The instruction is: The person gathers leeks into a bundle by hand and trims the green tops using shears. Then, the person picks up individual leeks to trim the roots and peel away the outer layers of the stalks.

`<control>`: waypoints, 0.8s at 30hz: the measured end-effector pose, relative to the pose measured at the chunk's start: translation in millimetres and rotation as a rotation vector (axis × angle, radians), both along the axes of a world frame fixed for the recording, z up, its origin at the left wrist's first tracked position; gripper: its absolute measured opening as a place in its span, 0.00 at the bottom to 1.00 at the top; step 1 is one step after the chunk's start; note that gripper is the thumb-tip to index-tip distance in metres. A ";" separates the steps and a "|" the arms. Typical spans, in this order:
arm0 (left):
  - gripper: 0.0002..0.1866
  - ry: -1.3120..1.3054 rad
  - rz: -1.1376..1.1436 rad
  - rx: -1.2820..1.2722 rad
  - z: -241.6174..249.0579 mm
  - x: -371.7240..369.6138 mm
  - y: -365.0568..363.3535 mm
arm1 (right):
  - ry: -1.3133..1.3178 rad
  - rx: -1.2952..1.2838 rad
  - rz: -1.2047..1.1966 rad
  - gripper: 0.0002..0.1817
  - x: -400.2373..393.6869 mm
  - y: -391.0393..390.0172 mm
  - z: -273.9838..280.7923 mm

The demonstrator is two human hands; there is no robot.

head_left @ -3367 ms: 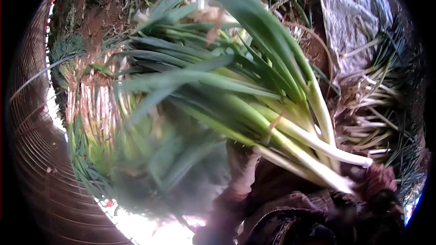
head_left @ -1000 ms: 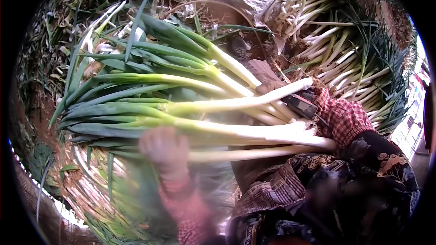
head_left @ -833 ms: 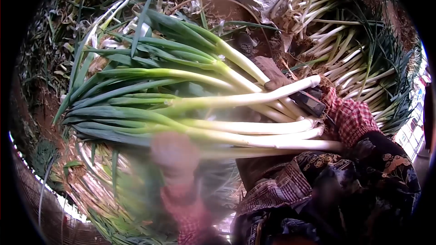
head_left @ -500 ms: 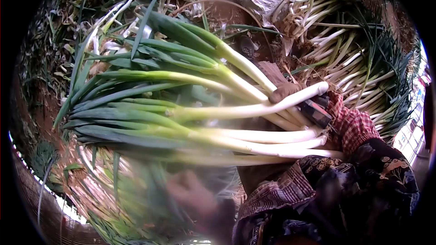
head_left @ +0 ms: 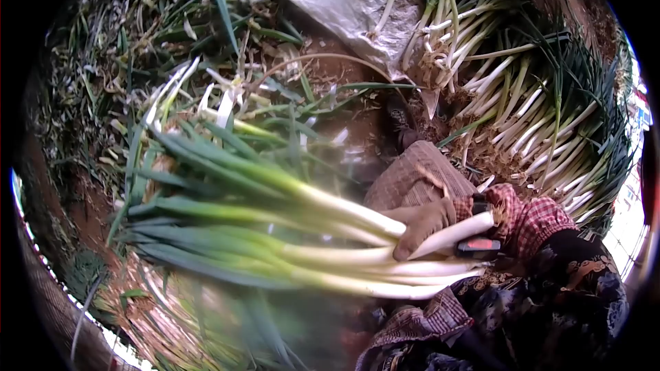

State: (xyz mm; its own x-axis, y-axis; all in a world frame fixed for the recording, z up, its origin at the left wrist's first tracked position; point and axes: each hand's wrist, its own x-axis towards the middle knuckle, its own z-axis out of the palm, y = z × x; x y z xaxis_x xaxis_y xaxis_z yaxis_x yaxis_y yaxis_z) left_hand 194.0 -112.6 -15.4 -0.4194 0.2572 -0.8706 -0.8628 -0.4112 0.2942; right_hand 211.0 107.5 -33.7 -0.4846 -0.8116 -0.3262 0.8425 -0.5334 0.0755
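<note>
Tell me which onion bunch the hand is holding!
The middle bunch, its thick white stems in the right hand; no hand shows on the upper-right pile or lower-left pile.

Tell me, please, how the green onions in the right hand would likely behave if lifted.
The long, slender leaves would probably droop, since they fan out loosely. The thick, nearly straight pale stalks look stiffer. Their smooth surfaces might slip somewhat against the right hand.

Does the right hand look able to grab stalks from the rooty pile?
Probably not now: the right hand is curled over thick stalks, so it would likely have to release them first, though the rooty pile lies near its checked sleeve.
</note>
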 end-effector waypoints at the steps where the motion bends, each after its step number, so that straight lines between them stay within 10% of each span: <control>1: 0.38 0.008 -0.064 -0.043 0.2 -1.0 9.4 | 0.031 -0.046 -0.082 0.58 -2.0 1.2 7.2; 10: 0.33 0.213 -0.617 -0.141 15.9 -20.7 150.0 | 0.672 0.346 -0.363 0.60 -10.5 122.5 58.2; 16: 0.30 0.460 -0.850 -0.015 24.3 -114.0 303.2 | 1.010 0.781 -0.992 0.60 -0.9 220.1 97.7; 20: 0.28 0.585 -0.954 0.088 10.2 -149.8 421.8 | 0.723 0.475 -1.454 0.44 28.1 239.3 50.1; 24: 0.26 0.596 -1.109 0.124 -40.1 -135.8 504.6 | 0.582 1.492 -1.003 0.61 67.0 339.3 27.9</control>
